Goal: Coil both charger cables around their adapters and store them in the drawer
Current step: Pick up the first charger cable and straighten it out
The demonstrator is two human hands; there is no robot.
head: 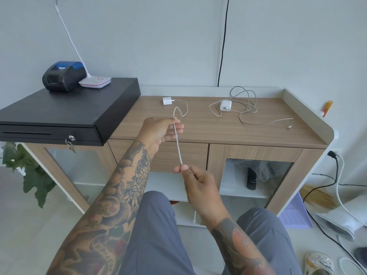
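White braided cable (177, 142) runs taut between the two hands, held in the air in front of the wood-grain counter (208, 128). The left hand (161, 132) pinches it near the counter's front edge with thumb over curled fingers; the right hand (195, 180) pinches it lower down between thumb and forefinger, the two hands well apart. Beyond the left hand the cable curls back along the counter to the small white adapter (166, 101), which lies near the back rim. Below the right hand the cable is hidden behind the palm and wrist; a short pale loop shows under the forearm, and its free end cannot be made out.

The second adapter (225, 105) lies to the right, its grey cable (246, 108) strewn loose around it, the plug tip (289, 127) resting near the right edge. How that cable crosses itself is hard to tell.

The drawer front (170, 155) under the counter is partly covered by the left forearm. A black cash drawer (65, 114) overlaps the counter's left end, carrying a receipt printer (62, 76) and a lamp base (95, 82). Bare wood lies between the adapters and the front edge. The counter has a raised rim at the back and right, and a rounded front right corner
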